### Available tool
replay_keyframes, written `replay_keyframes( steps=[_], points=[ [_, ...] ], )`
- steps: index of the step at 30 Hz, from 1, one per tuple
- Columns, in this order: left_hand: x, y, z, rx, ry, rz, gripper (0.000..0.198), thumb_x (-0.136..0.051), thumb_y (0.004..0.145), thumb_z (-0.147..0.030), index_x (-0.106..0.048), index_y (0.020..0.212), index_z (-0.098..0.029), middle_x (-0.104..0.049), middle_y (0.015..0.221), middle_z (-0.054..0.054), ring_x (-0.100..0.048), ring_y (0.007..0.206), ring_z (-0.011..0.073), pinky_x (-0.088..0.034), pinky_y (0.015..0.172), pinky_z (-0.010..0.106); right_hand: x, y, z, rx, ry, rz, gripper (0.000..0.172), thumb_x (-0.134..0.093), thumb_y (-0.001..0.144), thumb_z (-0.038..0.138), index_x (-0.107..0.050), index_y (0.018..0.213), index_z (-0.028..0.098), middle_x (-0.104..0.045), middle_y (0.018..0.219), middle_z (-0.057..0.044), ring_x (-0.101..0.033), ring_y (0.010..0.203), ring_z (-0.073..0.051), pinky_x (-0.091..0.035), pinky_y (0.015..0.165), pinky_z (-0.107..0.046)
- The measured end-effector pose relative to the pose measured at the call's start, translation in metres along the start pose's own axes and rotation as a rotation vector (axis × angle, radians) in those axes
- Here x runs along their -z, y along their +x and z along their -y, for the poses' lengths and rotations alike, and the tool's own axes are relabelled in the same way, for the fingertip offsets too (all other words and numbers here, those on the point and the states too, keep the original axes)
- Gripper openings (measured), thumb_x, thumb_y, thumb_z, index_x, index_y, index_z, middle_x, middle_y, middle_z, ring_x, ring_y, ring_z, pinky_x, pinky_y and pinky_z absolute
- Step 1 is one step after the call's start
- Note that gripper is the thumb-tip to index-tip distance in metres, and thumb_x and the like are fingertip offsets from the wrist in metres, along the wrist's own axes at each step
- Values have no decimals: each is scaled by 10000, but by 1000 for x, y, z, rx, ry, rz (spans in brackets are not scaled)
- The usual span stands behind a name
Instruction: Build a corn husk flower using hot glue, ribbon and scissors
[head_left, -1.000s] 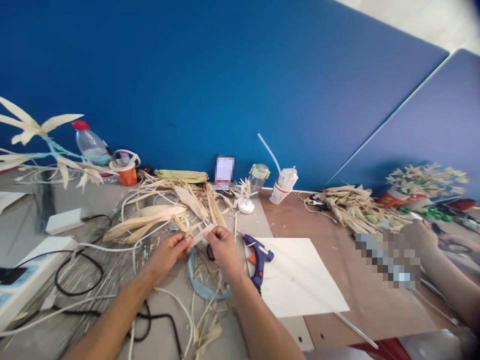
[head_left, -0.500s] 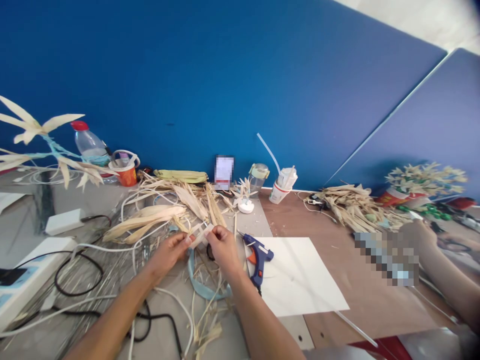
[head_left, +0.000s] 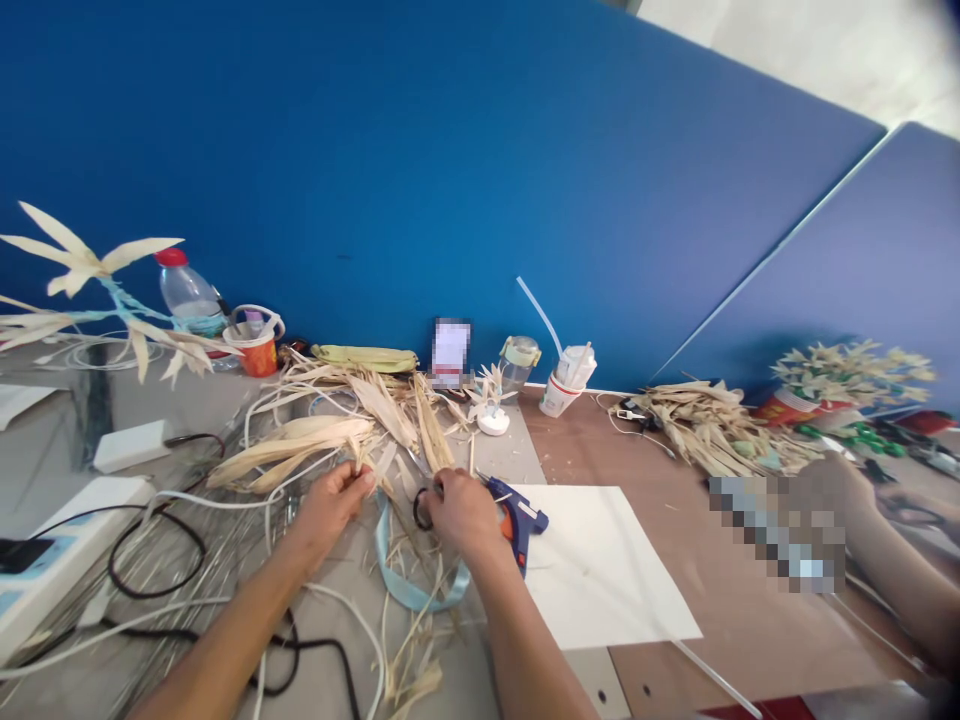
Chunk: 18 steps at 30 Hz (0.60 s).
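My right hand (head_left: 463, 508) just hopped off the strip (head_left: 385, 461) onto the scissors (head_left: 421, 509), can't tell if gripping; my left hand (head_left: 337, 503) pinches it solo.

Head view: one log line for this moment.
left hand: pinching pale husk strip | right hand: at black-handled scissors, grip unclear | nearby: blue glue gun, light-blue ribbon, white paper

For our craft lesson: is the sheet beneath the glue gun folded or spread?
Spread: the white sheet lies flat, no fold showing; the blue glue gun hides part of its left edge.
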<state>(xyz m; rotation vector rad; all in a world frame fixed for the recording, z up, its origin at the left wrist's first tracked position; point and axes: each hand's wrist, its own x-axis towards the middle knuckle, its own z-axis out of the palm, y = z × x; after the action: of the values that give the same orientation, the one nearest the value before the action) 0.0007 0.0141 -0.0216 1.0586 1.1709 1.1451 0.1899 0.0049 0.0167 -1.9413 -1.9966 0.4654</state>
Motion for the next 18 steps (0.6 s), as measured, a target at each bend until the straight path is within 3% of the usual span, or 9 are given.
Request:
replay_keyframes(
  steps=[5, 13, 18],
  points=[
    [-4, -2, -5, -9, 46, -35, 323, -644, 697, -445, -518, 770, -157, -409, 587, -77, -270, 442, 55, -191, 436, 212, -7, -3, 5, 32, -218, 12, 312, -602, 728, 322, -615, 987, 148, -622, 966, -139, -605, 855, -267, -408, 703, -334],
    [-7, -4, -8, -3, 52, -57, 339, -641, 682, -464, -508, 750, -159, -405, 558, -78, -299, 450, 62, -218, 434, 204, -7, -7, 7, 74, -294, -21, 294, -567, 752, 279, -602, 1013, 149, -626, 947, -142, -553, 923, -288, -359, 775, -374],
    [-6, -2, -5, -4, -3, -70, 353, -664, 663, -463, -508, 754, -160, -409, 533, -84, -304, 439, 57, -213, 425, 194, -10, -9, 5, 54, -273, -58, 326, -614, 702, 338, -627, 969, 152, -643, 924, -144, -530, 937, -312, -327, 792, -397]
  ],
)
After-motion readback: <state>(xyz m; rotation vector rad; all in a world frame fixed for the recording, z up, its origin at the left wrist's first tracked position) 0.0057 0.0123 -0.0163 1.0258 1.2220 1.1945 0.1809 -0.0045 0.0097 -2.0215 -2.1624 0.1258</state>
